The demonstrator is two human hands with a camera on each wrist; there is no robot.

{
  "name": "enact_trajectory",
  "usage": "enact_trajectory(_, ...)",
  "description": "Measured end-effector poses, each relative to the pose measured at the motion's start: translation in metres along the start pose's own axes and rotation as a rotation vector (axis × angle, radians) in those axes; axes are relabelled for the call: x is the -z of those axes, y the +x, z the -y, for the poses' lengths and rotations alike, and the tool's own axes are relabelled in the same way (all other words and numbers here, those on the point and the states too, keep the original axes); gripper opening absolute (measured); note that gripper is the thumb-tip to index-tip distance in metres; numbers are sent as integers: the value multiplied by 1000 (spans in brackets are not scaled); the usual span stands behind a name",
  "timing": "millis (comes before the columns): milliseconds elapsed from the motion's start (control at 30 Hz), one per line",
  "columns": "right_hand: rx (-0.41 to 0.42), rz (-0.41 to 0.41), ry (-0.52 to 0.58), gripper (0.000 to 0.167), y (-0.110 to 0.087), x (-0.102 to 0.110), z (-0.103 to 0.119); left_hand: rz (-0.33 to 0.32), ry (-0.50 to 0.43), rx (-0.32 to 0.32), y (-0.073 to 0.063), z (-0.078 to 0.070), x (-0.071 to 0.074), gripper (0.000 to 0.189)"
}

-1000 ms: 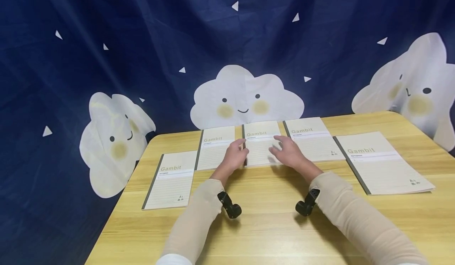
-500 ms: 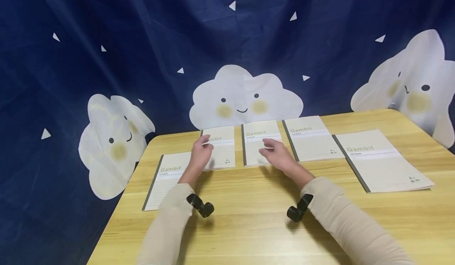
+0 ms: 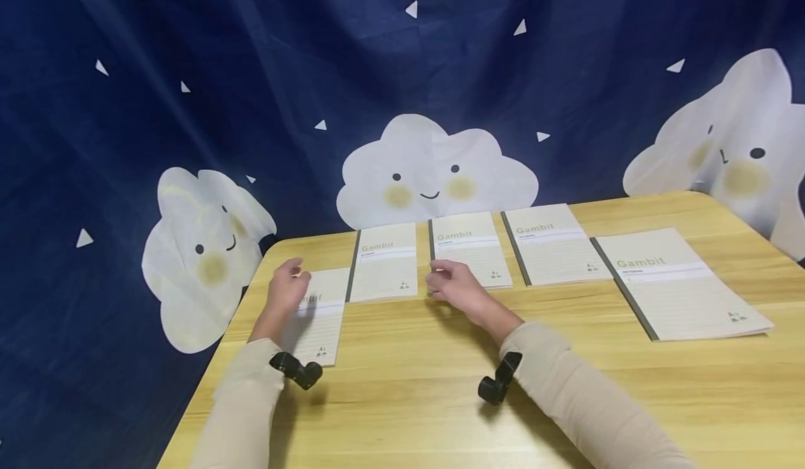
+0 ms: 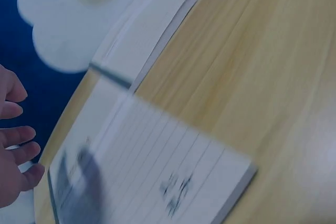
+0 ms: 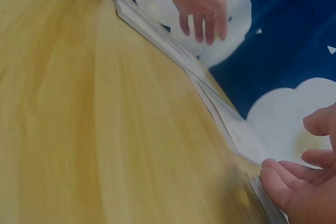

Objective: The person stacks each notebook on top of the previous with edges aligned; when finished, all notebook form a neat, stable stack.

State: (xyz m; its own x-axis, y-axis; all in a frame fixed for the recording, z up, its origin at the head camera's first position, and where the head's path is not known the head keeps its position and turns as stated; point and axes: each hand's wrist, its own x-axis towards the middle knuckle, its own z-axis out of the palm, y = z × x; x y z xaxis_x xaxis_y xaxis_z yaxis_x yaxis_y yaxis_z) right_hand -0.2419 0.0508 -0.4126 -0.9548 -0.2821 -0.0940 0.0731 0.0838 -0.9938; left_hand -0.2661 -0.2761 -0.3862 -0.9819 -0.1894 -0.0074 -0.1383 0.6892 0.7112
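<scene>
My left hand (image 3: 288,293) hovers over the leftmost notebook (image 3: 321,329), covering part of its title and dark spine; its shadow falls on the lined cover (image 4: 142,150) in the left wrist view. Its fingers are loosely bent around nothing. My right hand (image 3: 458,287) is over the lower left corner of the middle notebook (image 3: 468,245), fingers relaxed and holding nothing. Between the hands a second notebook (image 3: 385,263) lies flat, its upper cover reading "Gambit". In the right wrist view the left hand (image 5: 199,6) shows beyond, above the far notebook.
Two more pale notebooks lie to the right: one at the back edge (image 3: 556,245) and a larger-looking one nearer (image 3: 679,287). All rest on a wooden table (image 3: 402,385). A dark blue curtain (image 3: 302,56) with cloud faces hangs behind. Black cameras are strapped to both wrists.
Both hands have moved left: the left from beside the middle notebook past the second one to the leftmost, the right from the middle notebook's right side to its lower left. The notebooks stay put.
</scene>
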Motion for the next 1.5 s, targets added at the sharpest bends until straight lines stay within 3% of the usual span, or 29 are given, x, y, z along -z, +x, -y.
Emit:
enact_trajectory(233, -67, 48, 169, 53, 6, -32, -2, 9, 88, 153, -4, 33, 14, 55)
enact_trajectory(400, -103, 95, 243, 51, 10, -53, -5, 11, 105, 199, -4, 47, 17, 57)
enact_trajectory(700, -160, 196, 326, 50, 16, -86, 0, 7, 127, 204, -6, 45, 19, 56)
enact_trajectory(967, -226, 206, 425, 46, 23, -114, 4, 6, 127, 206, -9, 44, 19, 56)
enact_trajectory(1300, -294, 270, 599, 60, 22, -139, 7, 14, 117, 204, -10, 44, 19, 55)
enact_trajectory(1500, -311, 264, 653, 65, 20, -143, 10, 26, 84, 223, -11, 44, 20, 56)
